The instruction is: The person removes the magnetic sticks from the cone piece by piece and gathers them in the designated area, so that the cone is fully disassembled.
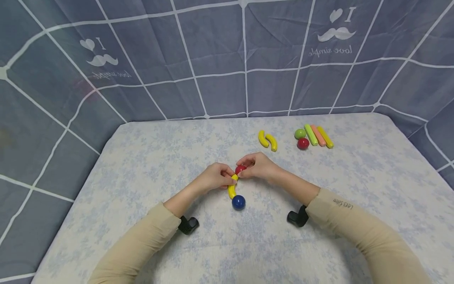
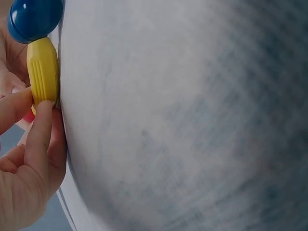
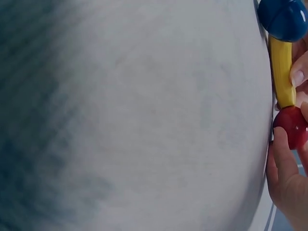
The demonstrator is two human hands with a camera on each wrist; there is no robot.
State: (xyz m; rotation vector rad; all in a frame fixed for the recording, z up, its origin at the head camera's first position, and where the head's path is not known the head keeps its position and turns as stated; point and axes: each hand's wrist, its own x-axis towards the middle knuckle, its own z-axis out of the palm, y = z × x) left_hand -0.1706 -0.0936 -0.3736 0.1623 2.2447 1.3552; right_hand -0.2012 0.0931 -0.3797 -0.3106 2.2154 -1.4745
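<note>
My left hand [image 1: 217,177] pinches a curved yellow stick [image 1: 231,191] near its far end, thumb and fingers on either side. A shiny blue ball [image 1: 239,202] meets the near end of this stick. At the far end sits a red ball [image 1: 240,169], which my right hand [image 1: 260,167] grips between thumb and fingers. In the right wrist view the red ball [image 3: 290,127], yellow stick [image 3: 282,72] and blue ball [image 3: 285,18] form a line. Part of the red ball is hidden behind fingers in the left wrist view.
Two curved yellow pieces [image 1: 267,141] lie at the back of the cloth-covered table [image 1: 159,150]. Farther right are a green ball [image 1: 300,134], another red ball [image 1: 303,143] and straight sticks in light green [image 1: 311,135], orange [image 1: 318,135] and yellow [image 1: 325,137]. A patterned curtain [image 1: 220,94] hangs behind.
</note>
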